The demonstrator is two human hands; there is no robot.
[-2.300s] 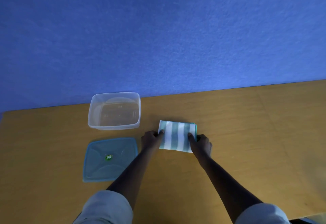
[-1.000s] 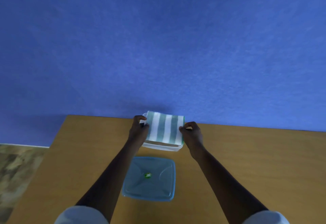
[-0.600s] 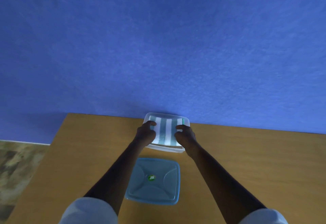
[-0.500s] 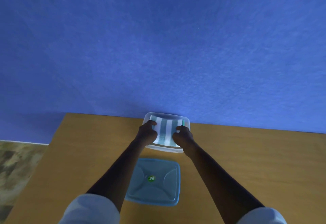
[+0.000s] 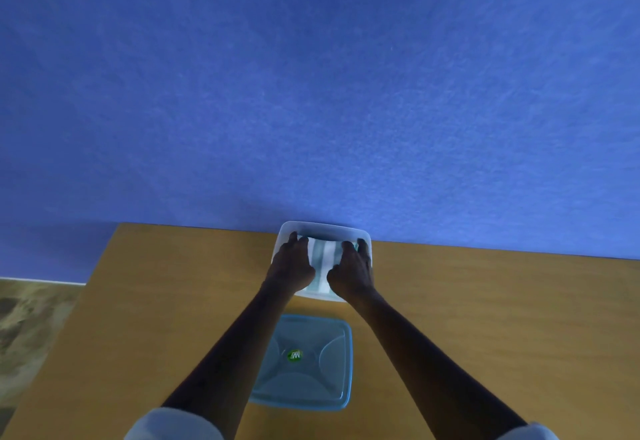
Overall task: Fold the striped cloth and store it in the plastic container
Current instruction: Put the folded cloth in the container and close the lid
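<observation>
The folded green-and-white striped cloth (image 5: 323, 263) lies inside the clear plastic container (image 5: 325, 228), which stands at the table's far edge against the blue wall. My left hand (image 5: 291, 265) rests palm down on the cloth's left part, fingers stretched toward the far rim. My right hand (image 5: 353, 268) lies flat on its right part in the same way. Only a narrow middle strip of the cloth shows between the two hands. Neither hand grips it.
The container's blue lid (image 5: 304, 363) with a green sticker lies flat on the wooden table (image 5: 485, 318) just in front of the container, between my forearms. The table's left edge (image 5: 86, 287) drops to a mottled floor.
Both hands carried the folded cloth from the table into the container, lowered it, then slid inward on top of it with fingers flattened.
</observation>
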